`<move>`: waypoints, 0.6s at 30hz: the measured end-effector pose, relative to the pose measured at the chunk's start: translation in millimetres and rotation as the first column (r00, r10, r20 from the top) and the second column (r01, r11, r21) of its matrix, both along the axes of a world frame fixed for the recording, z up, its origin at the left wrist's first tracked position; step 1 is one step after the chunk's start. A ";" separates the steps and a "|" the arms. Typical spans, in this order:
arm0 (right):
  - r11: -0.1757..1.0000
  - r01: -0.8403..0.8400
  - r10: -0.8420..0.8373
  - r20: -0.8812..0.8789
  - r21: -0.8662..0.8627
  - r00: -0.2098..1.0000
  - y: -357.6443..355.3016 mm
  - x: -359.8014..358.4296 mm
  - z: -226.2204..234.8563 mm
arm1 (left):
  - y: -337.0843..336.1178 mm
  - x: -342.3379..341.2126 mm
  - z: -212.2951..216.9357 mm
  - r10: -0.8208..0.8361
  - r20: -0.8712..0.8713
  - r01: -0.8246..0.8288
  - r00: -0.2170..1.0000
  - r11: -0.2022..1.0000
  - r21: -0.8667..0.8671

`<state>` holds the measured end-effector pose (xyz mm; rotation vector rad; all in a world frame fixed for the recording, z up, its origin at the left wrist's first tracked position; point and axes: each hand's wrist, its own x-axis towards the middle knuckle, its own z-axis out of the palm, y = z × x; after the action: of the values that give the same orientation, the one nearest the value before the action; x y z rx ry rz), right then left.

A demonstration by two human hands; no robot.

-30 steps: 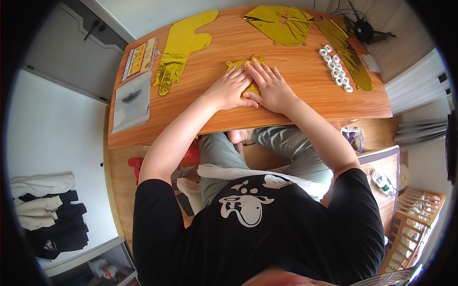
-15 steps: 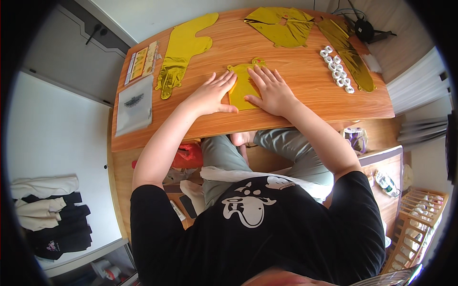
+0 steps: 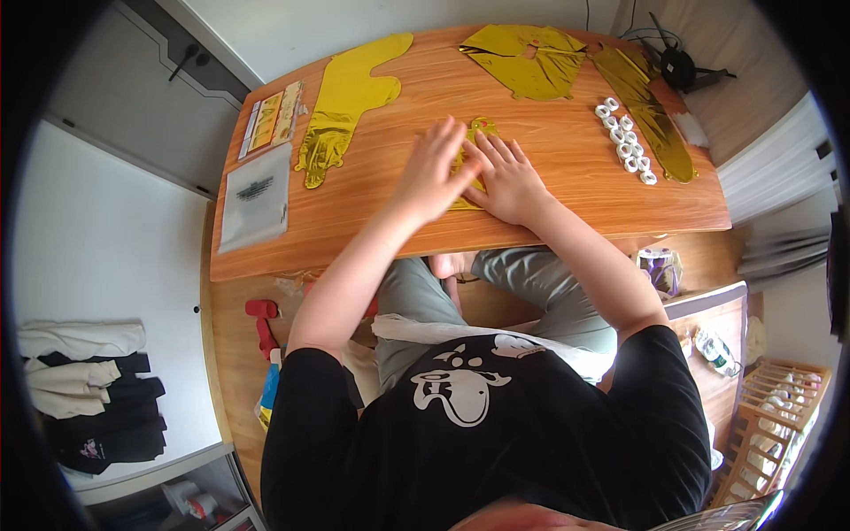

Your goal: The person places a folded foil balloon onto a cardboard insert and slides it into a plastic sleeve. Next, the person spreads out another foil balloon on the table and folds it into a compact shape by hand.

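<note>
A folded gold foil balloon (image 3: pixel 482 124) lies near the front of the table, mostly covered by my hands; its far end with small tabs shows past my fingertips. My right hand (image 3: pixel 511 184) rests flat on it, fingers stretched out and holding nothing. My left hand (image 3: pixel 431 177) is slightly blurred and looks raised over the balloon's left part. Its fingers are straight, and its thumb reaches across toward my right hand. Whether the left palm touches the foil cannot be made out.
On the wooden table (image 3: pixel 381 195), flat gold foil balloons lie at the left (image 3: pixel 359 84), back (image 3: pixel 527 66) and right (image 3: pixel 646 111). White ribbon rolls (image 3: pixel 625 137) stand in rows at the right. A clear plastic bag (image 3: pixel 255 208) and printed card (image 3: pixel 268 118) lie left, a black router (image 3: pixel 678 66) back right.
My left hand has lifted from the balloon's left edge and moved right, over the foil and close to my right hand. My right hand stays flat on the balloon.
</note>
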<state>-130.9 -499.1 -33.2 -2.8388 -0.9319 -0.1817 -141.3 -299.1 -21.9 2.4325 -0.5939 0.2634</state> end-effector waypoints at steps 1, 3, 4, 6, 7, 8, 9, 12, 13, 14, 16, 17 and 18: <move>1.000 -0.003 0.003 0.003 -0.005 1.000 -1.9 1.7 -2.4 | -10.2 -5.4 -4.2 0.003 0.003 -0.003 1.000 1.000 -0.005; 0.999 0.009 -0.009 -0.001 -0.031 1.000 -1.7 4.5 -5.0 | -20.1 -13.5 -11.0 -0.006 0.084 -0.014 0.996 0.970 0.243; 0.999 0.005 -0.005 0.002 -0.036 1.000 -3.5 5.9 -6.0 | -20.4 -15.0 -13.9 -0.002 0.087 -0.019 0.996 0.971 0.238; 1.000 -0.012 0.014 -0.067 0.024 0.998 -1.5 5.3 -3.1 | -16.3 -16.8 -19.8 0.043 0.062 -0.058 0.997 0.965 0.257; 1.000 -0.014 0.016 -0.064 0.021 0.998 -1.2 6.5 -3.7 | -15.2 -16.6 -22.5 0.046 0.065 -0.061 0.997 0.965 0.254; 0.997 -0.023 0.027 -0.049 0.076 0.998 -2.2 7.2 -3.0 | -16.5 -16.4 -23.0 0.044 0.077 -0.064 0.996 0.960 0.274; 0.991 -0.033 0.037 -0.033 0.129 0.999 -3.2 8.6 -2.0 | -17.6 -16.3 -23.4 0.043 0.089 -0.068 0.995 0.954 0.293; 0.904 0.089 0.104 -0.415 0.418 0.904 -8.8 14.0 23.1 | -16.3 -20.1 -22.7 0.068 0.081 -0.091 0.994 0.942 0.324; 0.906 0.085 0.104 -0.413 0.415 0.905 -10.5 21.3 17.7 | -17.5 -20.9 -22.2 0.071 0.084 -0.095 0.994 0.942 0.321; 0.607 0.249 0.197 -0.447 0.754 0.873 -22.0 31.0 8.9 | -25.4 -19.6 -18.6 0.072 0.064 -0.090 0.995 0.929 0.359; 0.178 0.385 0.317 -0.424 0.905 0.849 -38.1 38.2 9.3 | -25.9 -21.7 -16.8 0.093 0.045 -0.103 0.995 0.912 0.398; 0.503 0.304 0.189 -0.447 0.809 0.874 -48.4 37.9 19.6 | -24.0 -23.3 -16.8 0.105 0.029 -0.107 0.994 0.905 0.412; 0.767 0.230 0.053 -0.416 0.600 0.908 -61.6 38.8 26.8 | -24.8 -22.6 -16.1 0.106 0.017 -0.103 0.994 0.899 0.426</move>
<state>-92.1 -560.7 -6.5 -2.1494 -0.5021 0.0835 -163.9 -323.9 -38.0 2.8935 -0.5644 0.1821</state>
